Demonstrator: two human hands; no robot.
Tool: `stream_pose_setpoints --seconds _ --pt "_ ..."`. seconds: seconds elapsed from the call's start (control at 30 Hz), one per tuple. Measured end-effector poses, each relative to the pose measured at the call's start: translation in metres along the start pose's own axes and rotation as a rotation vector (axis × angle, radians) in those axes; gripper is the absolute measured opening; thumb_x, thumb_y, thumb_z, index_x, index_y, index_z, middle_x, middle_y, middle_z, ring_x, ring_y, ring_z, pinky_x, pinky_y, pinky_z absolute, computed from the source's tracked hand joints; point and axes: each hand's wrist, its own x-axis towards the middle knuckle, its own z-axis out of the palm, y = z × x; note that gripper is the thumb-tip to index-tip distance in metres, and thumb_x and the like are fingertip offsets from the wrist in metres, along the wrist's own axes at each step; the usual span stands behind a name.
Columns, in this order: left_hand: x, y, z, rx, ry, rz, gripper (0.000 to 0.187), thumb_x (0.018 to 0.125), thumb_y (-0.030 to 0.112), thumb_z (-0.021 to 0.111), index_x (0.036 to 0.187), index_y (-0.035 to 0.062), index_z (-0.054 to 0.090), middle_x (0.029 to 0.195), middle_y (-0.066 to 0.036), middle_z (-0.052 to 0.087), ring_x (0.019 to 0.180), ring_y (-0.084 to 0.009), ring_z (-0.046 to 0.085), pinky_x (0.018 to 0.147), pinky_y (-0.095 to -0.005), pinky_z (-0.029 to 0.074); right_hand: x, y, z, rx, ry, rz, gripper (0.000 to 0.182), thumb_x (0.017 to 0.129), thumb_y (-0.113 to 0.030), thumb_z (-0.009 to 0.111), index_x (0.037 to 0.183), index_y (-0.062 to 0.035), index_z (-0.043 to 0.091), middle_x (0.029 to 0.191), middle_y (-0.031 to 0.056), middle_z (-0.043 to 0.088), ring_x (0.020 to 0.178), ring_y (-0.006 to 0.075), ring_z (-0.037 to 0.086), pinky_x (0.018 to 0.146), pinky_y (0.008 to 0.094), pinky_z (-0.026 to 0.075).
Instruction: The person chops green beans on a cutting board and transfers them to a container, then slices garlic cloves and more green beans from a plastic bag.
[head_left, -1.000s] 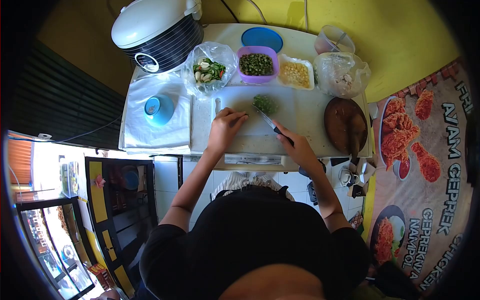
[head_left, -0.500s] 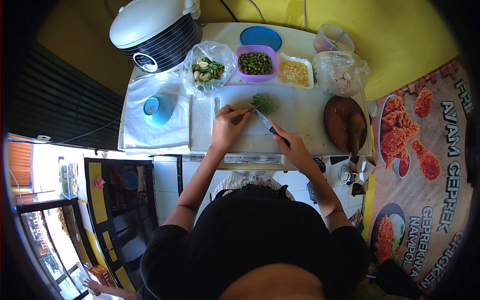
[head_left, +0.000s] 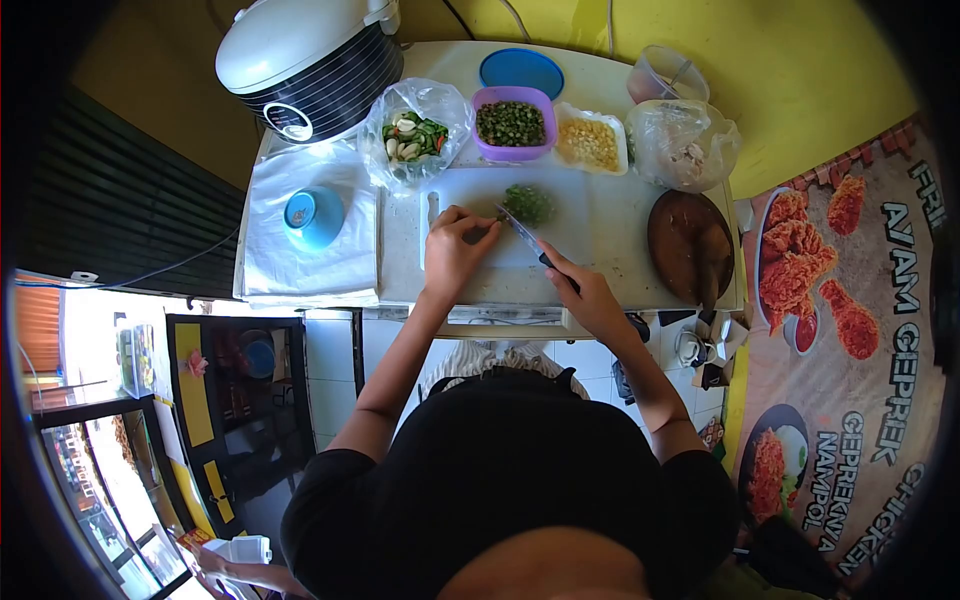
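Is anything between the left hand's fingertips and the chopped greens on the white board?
Yes: the blade of the knife, held in the right hand, slants between the left hand and the chopped greens. Nothing else visible stands between them on the board.

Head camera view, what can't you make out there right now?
All in the head view:
- Whatever is between the left hand's fingertips: too small to tell.
- Inside of the upturned blue bowl: hidden by its own wall.
- Contents of the right-hand plastic bag: blurred by crinkled plastic.
- Top of the rice cooker: cut off by the upper edge.
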Motion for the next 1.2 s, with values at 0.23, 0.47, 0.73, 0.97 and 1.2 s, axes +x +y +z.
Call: stream_pose_setpoints --seconds 0.23,0.47,0.73,0.97,1.2 --pt "0.000 -0.001 0.000 -0.009 -0.002 -0.001 0.015 0.074 0.015 0.076 0.083 0.0039 0.074 0.080 -0.009 0.062 0.069 -0.0221 0.061 0.067 -0.0325 0.050 -0.002 -0.015 -0.009 -0.038 -0.054 0.053 0.048 0.097 -0.014 0.049 0.144 -0.0216 0.040 0.064 0.0014 0.029 0.057 0.0082 0.032 0.055 0.0226 0.034" --pt "0.002 0.000 0.000 0.006 0.003 0.003 0.013 0.074 0.015 0.076 0.081 0.0041 0.074 0.076 -0.007 0.060 0.063 -0.0199 0.059 0.062 -0.0319 0.049 -0.002 -0.010 -0.010 -0.010 -0.030 0.031 0.049 0.097 -0.016 0.050 0.143 -0.0249 0.040 0.060 0.0068 0.028 0.052 0.0120 0.030 0.052 0.0261 0.035" --pt "0.002 -0.001 0.001 -0.007 0.007 0.001 0.013 0.074 0.016 0.076 0.080 0.0051 0.074 0.075 -0.007 0.060 0.064 -0.0199 0.059 0.061 -0.0320 0.049 0.001 -0.014 -0.012 -0.048 -0.051 0.042 0.048 0.097 -0.015 0.050 0.143 -0.0220 0.040 0.061 0.0036 0.029 0.054 0.0098 0.031 0.052 0.0243 0.034" --pt "0.001 0.000 0.000 0.022 -0.002 0.013 0.013 0.074 0.014 0.076 0.083 0.0047 0.075 0.076 -0.007 0.061 0.065 -0.0181 0.060 0.062 -0.0303 0.049 0.002 -0.009 -0.007 -0.079 -0.044 0.027 0.050 0.096 -0.016 0.051 0.143 -0.0259 0.039 0.057 0.0097 0.030 0.049 0.0148 0.031 0.051 0.0275 0.036" --pt "0.001 0.002 -0.002 0.028 -0.018 -0.001 0.015 0.074 0.013 0.077 0.087 0.0041 0.075 0.078 -0.007 0.062 0.067 -0.0165 0.060 0.063 -0.0284 0.049 0.003 -0.008 -0.005 -0.140 -0.020 -0.001 0.050 0.096 -0.017 0.052 0.143 -0.0279 0.039 0.055 0.0159 0.037 0.046 0.0218 0.038 0.052 0.0311 0.040"
